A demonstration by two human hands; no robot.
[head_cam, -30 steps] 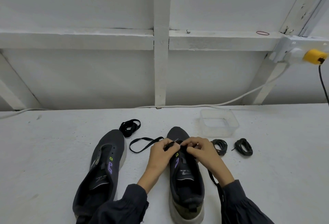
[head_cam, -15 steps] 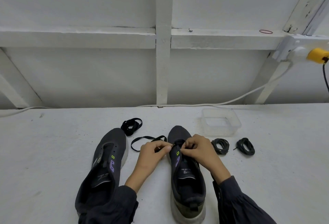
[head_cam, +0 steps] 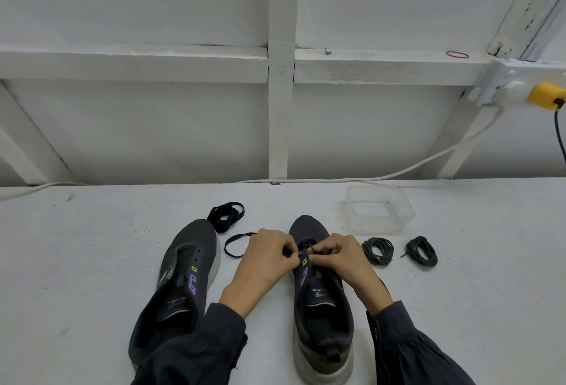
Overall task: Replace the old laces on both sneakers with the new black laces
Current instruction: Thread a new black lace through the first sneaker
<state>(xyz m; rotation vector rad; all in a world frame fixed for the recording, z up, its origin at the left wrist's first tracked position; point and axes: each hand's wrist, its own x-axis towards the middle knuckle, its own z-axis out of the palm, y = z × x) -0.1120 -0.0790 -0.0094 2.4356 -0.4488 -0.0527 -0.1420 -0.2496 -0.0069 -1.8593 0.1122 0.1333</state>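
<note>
Two dark grey sneakers stand toes away from me on the white table. The left sneaker (head_cam: 180, 274) has bare eyelets and no lace. Over the right sneaker (head_cam: 321, 308), near its front eyelets, my left hand (head_cam: 266, 262) pinches a flat black lace (head_cam: 235, 242) whose loop trails left onto the table. My right hand (head_cam: 343, 256) pinches the same lace at the eyelets from the other side. A coiled flat black lace (head_cam: 225, 216) lies beyond the left sneaker. Two coiled round dark laces (head_cam: 378, 250) (head_cam: 422, 251) lie to the right.
A clear plastic container (head_cam: 379, 210) sits behind the round laces. A white cable (head_cam: 398, 174) runs along the wall base up to a socket with a yellow plug (head_cam: 546, 97). White wall beams stand behind the table.
Both hands stayed at the right sneaker's front eyelets, drawing closer together. The lace loop on the table has become shorter as lace was pulled toward the shoe.
</note>
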